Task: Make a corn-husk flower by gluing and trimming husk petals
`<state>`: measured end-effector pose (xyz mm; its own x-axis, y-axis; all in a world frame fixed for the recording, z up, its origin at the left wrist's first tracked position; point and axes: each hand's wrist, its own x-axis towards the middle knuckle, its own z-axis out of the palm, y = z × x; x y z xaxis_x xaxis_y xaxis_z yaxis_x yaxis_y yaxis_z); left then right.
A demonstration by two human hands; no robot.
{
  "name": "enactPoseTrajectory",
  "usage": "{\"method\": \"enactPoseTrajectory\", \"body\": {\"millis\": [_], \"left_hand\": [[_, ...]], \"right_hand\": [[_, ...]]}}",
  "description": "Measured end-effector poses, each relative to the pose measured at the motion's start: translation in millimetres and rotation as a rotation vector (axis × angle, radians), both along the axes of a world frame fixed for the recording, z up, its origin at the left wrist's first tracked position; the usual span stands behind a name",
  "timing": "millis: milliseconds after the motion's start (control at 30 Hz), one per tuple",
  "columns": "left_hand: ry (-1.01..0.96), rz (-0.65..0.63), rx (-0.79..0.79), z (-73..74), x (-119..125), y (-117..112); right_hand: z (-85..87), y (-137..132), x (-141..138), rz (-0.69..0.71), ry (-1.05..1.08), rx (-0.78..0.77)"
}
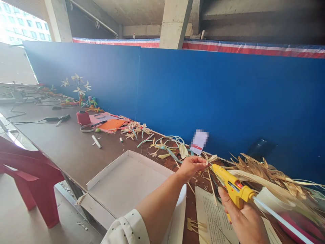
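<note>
My right hand (243,217) is wrapped round the handle of a yellow hot glue gun (232,186). A long whitish glue stick (281,222) sticks out of its back end. The gun's nozzle points up and left, to the fingertips of my left hand (191,167). Those fingers are pinched on a small pale piece of corn husk (207,163), partly hidden by the fingers. A thin stick (212,188) runs down below the nozzle. Printed sheets (209,210) lie beneath the gun, with small cut husk pieces (195,225) on them.
An open white cardboard box lid (132,179) lies left of my arm. Dried husks (269,171) and a white bowl (275,198) are at right. Husk flowers (137,130), orange paper (111,124) and a red spool (83,117) line the blue partition (215,95). A red chair (40,179) stands left.
</note>
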<state>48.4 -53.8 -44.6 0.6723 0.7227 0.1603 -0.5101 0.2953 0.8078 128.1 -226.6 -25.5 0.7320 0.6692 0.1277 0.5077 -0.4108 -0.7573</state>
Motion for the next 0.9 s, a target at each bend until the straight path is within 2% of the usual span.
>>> {"method": "enactPoseTrajectory", "body": {"millis": [300,500,633,767,900], "left_hand": [[0.014,0.005,0.015,-2.2,1,2],[0.009,0.005,-0.003,0.8,0,0],[0.005,0.01,-0.012,1.2,-1,0],[-0.01,0.023,-0.034,-1.2,-1,2],[-0.004,0.033,-0.072,-1.8,-2,4]], "right_hand": [[2.7,1,-4,-0.011,-0.048,0.011],[4.1,1,-15,-0.069,-0.043,0.074],[0.4,0,-11,-0.032,0.077,0.091],[-2.2,-3,-9,0.038,0.256,0.249],[3.5,-10,-8,0.044,0.432,0.342]]}}
